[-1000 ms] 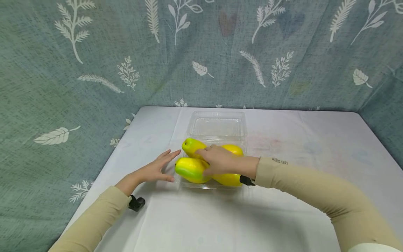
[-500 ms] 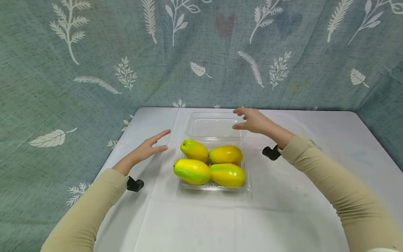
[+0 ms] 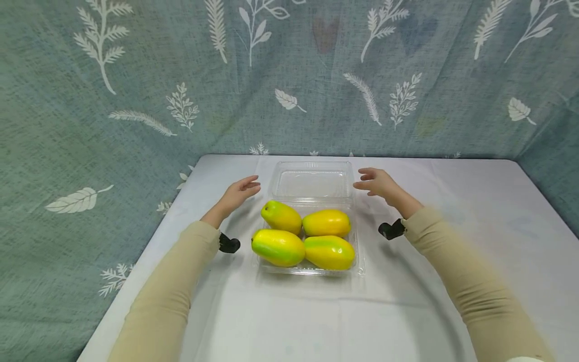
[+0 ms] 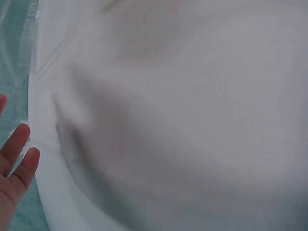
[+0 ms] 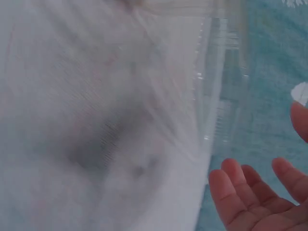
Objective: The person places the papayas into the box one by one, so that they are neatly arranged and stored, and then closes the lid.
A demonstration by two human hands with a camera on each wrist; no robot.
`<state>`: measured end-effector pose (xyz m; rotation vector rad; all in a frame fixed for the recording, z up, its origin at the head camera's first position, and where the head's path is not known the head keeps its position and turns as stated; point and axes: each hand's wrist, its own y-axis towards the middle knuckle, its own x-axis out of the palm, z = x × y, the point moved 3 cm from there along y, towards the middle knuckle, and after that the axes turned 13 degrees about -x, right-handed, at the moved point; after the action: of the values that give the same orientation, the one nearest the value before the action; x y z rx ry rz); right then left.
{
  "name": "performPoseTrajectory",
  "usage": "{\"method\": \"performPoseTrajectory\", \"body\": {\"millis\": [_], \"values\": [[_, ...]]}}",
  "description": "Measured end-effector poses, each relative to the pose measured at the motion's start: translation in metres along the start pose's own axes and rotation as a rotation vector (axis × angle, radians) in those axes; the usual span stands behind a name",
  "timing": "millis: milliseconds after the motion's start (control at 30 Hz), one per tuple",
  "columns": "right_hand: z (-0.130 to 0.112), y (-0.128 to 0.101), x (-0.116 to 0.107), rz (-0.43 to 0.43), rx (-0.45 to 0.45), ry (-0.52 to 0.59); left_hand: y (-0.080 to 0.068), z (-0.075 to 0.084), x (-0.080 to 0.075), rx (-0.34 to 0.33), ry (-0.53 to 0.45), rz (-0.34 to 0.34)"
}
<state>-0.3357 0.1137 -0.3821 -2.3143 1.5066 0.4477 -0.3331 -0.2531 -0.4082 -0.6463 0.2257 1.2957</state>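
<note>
Two hands [image 3: 312, 188] flanking open lid [image 3: 312, 182]

Left hand [image 4: 12, 159] cut off by frame edge; right hand [image 5: 260, 192] likewise; wrist views blurred.

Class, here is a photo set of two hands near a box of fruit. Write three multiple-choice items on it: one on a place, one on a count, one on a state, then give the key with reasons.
1. Where do the hands hover?
A. One on each side of the lid
B. Both on the fruits
C. Both at the table's near edge

2. How many fruits lie in the box?
A. Two
B. Four
C. Six

3. How is the box?
A. Closed
B. Open, lid laid back
C. Upside down

Key:
1 A: the left hand and right hand flank the lid with fingers spread, gripping nothing.
2 B: four yellow-green fruits fill the box.
3 B: the clear lid lies flat behind the fruits.
</note>
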Motion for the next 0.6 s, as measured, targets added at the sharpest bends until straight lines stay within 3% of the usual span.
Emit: {"method": "performPoseTrajectory", "body": {"millis": [267,433,600], "values": [[0.032,0.006,0.016,0.076,0.131,0.253,0.016,-0.001,0.023,-0.097,-0.057,0.003],[0.038,0.008,0.021,0.094,0.133,0.328,0.023,-0.003,0.028,-0.124,-0.054,0.01],[0.042,0.01,0.023,0.091,0.165,0.356,0.027,-0.006,0.031,-0.197,-0.051,0.01]]}}
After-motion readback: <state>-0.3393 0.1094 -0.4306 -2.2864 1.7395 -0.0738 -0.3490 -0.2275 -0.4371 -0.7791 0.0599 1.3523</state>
